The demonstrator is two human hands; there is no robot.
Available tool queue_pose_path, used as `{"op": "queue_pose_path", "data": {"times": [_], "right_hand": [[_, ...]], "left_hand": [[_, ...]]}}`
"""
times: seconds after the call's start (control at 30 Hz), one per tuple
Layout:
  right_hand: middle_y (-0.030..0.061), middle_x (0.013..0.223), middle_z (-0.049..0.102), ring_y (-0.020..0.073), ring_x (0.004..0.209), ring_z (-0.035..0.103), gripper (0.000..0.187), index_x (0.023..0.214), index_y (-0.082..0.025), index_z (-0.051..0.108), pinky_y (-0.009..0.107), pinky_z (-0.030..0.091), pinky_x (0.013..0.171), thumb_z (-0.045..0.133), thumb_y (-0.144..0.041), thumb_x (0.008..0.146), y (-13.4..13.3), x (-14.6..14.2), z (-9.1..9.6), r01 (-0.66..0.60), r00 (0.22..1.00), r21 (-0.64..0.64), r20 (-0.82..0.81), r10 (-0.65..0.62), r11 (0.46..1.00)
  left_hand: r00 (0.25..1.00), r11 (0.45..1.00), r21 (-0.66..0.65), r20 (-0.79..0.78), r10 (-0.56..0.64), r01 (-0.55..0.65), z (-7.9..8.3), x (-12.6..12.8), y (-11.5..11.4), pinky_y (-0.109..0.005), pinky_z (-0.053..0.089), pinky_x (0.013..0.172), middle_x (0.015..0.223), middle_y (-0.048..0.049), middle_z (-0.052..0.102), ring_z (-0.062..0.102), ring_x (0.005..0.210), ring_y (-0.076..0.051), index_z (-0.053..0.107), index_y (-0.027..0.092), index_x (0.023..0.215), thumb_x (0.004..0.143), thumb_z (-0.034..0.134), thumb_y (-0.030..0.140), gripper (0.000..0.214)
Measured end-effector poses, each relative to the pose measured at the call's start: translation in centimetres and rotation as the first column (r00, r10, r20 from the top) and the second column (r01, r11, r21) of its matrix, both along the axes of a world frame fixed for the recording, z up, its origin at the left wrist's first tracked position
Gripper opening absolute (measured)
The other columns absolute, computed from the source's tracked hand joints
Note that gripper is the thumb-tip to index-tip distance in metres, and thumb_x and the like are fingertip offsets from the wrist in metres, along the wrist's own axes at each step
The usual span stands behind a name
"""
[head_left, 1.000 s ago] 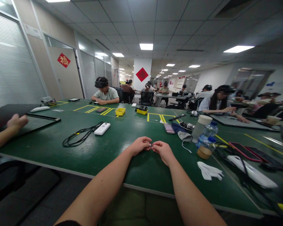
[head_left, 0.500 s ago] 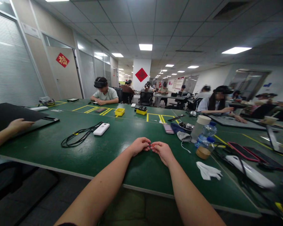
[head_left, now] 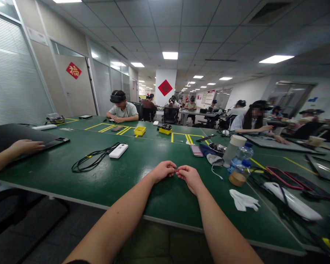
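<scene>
Over the green table (head_left: 143, 183), my left hand (head_left: 163, 171) and my right hand (head_left: 189, 178) meet almost fingertip to fingertip. Both are closed in a pinch. A tiny dark object (head_left: 176, 169) shows between the fingertips; it is too small to name, and the fingers hide most of it. The hands are just above the tabletop or resting on it; I cannot tell which.
A white power bank (head_left: 118, 150) with a black cable (head_left: 90, 160) lies to the left. Bottles (head_left: 238, 173), a white glove (head_left: 243, 200) and a pink-edged phone (head_left: 283, 178) lie right. Yellow trays (head_left: 139, 131) stand farther back. A co-worker's hand (head_left: 27, 146) rests on a dark panel (head_left: 5, 139).
My hands stay nearly in place; a reddish spot at the fingertips no longer shows. At left, the co-worker's hand and dark panel have come down. A dark-framed panel at far right lies flatter.
</scene>
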State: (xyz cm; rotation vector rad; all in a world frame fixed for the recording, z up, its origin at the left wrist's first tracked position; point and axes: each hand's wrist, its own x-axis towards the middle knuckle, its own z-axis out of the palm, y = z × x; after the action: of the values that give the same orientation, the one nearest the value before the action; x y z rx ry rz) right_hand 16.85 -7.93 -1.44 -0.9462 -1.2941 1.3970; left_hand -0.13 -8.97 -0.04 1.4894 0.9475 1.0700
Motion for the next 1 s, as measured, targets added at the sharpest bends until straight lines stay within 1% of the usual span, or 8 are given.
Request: {"op": "queue_pose_path", "data": {"times": [0.1, 0.23, 0.4, 0.6, 0.73, 0.9, 1.0], "right_hand": [[0.0054, 0.072, 0.068, 0.0150, 0.068, 0.066, 0.014, 0.077, -0.014, 0.064, 0.025, 0.051, 0.063, 0.065, -0.016, 0.063, 0.00, -0.02, 0.06, -0.005, 1.000, -0.008, -0.010, 0.005, 1.000], [0.0045, 0.071, 0.068, 0.0153, 0.069, 0.066, 0.013, 0.076, -0.014, 0.064, 0.024, 0.051, 0.062, 0.065, -0.016, 0.063, -0.06, -0.07, 0.15, -0.003, 1.000, 0.007, 0.006, 0.003, 1.000], [0.0037, 0.069, 0.067, 0.0149, 0.066, 0.065, 0.013, 0.075, -0.014, 0.064, 0.024, 0.050, 0.059, 0.065, -0.016, 0.063, -0.26, -0.13, 0.40, 0.011, 1.000, 0.000, 0.007, -0.011, 1.000], [0.0046, 0.070, 0.068, 0.0141, 0.066, 0.065, 0.014, 0.076, -0.013, 0.065, 0.024, 0.050, 0.063, 0.066, -0.015, 0.062, -0.41, -0.12, 0.61, -0.001, 1.000, -0.005, 0.002, 0.001, 1.000], [0.0059, 0.070, 0.069, 0.0137, 0.065, 0.065, 0.014, 0.076, -0.012, 0.065, 0.024, 0.050, 0.063, 0.065, -0.015, 0.063, -0.39, -0.09, 0.58, -0.024, 1.000, -0.010, 0.003, 0.024, 1.000], [0.0047, 0.068, 0.068, 0.0132, 0.061, 0.064, 0.018, 0.079, -0.013, 0.064, 0.023, 0.050, 0.059, 0.069, -0.019, 0.063, -0.31, -0.06, 0.33, -0.018, 1.000, 0.010, 0.014, 0.018, 1.000], [0.0044, 0.069, 0.068, 0.0147, 0.064, 0.065, 0.021, 0.080, -0.014, 0.064, 0.024, 0.051, 0.061, 0.072, -0.021, 0.062, -0.29, -0.08, 0.28, 0.001, 1.000, 0.014, 0.009, -0.001, 1.000]], "left_hand": [[0.999, 1.000, -0.026, 0.035, -0.009, 0.010, -0.10, 0.06, 0.15, -0.020, 0.046, 0.057, 0.077, -0.0035, 0.065, 0.057, 0.058, -0.007, 0.060, 0.011, 0.093, 0.071, 0.051, 0.006, 0.025], [1.000, 1.000, -0.021, 0.024, 0.003, -0.003, -0.40, 0.06, 0.40, -0.020, 0.048, 0.058, 0.076, -0.0039, 0.065, 0.060, 0.061, -0.009, 0.061, 0.012, 0.095, 0.072, 0.049, 0.005, 0.026], [0.999, 0.999, -0.033, 0.034, -0.020, 0.021, -0.66, 0.00, 0.53, -0.022, 0.050, 0.062, 0.081, -0.0055, 0.066, 0.061, 0.062, -0.009, 0.060, 0.011, 0.101, 0.073, 0.052, 0.006, 0.030], [0.999, 1.000, -0.007, 0.026, -0.024, 0.024, -0.48, -0.08, 0.23, -0.020, 0.048, 0.059, 0.074, -0.0030, 0.065, 0.059, 0.059, -0.008, 0.062, 0.011, 0.098, 0.071, 0.057, 0.007, 0.028], [1.000, 1.000, -0.015, 0.012, -0.010, 0.010, -0.42, -0.10, 0.14, -0.021, 0.048, 0.061, 0.075, -0.0033, 0.066, 0.060, 0.062, -0.009, 0.062, 0.012, 0.098, 0.073, 0.058, 0.009, 0.026], [0.998, 0.999, -0.044, 0.062, -0.011, 0.014, -0.74, -0.07, 0.43, -0.024, 0.050, 0.066, 0.087, -0.0066, 0.067, 0.061, 0.065, -0.009, 0.061, 0.011, 0.104, 0.072, 0.062, 0.012, 0.031], [0.997, 0.999, -0.038, 0.076, -0.020, 0.023, -0.99, -0.13, 0.67, -0.024, 0.049, 0.066, 0.083, -0.0063, 0.067, 0.061, 0.064, -0.010, 0.062, 0.011, 0.100, 0.072, 0.062, 0.012, 0.028]]}}
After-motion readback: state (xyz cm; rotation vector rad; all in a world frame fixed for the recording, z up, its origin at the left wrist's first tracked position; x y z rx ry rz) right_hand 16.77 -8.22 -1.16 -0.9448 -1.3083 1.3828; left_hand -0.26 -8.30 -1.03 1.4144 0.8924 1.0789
